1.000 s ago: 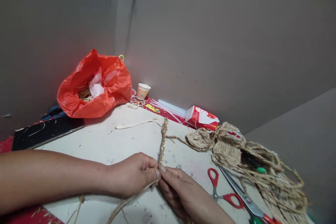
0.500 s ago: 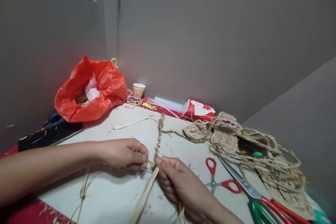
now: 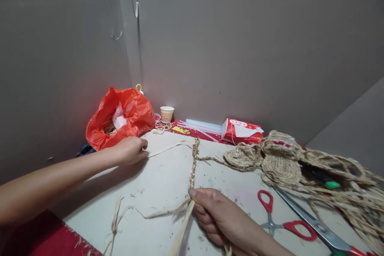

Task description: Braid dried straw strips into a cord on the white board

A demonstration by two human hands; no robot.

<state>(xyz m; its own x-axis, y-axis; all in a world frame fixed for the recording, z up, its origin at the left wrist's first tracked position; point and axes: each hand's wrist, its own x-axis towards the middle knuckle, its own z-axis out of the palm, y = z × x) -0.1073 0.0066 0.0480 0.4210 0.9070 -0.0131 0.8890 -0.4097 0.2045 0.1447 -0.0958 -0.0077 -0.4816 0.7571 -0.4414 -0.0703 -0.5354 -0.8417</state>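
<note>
Pinches braid (image 3: 194,164) in right hand (image 3: 214,213); curls left hand (image 3: 132,151), cannot tell on what. Seems light, pliant; hold near loose strands (image 3: 183,230).

Left hand's grip (image 3: 133,151) partly hidden

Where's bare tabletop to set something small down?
Larger patch: white tabletop between the left hand and the braid. A smaller, speckled one lies beyond the right hand, between braid and red-handled scissors. The right side is crowded with shears and woven fibre pieces.
</note>
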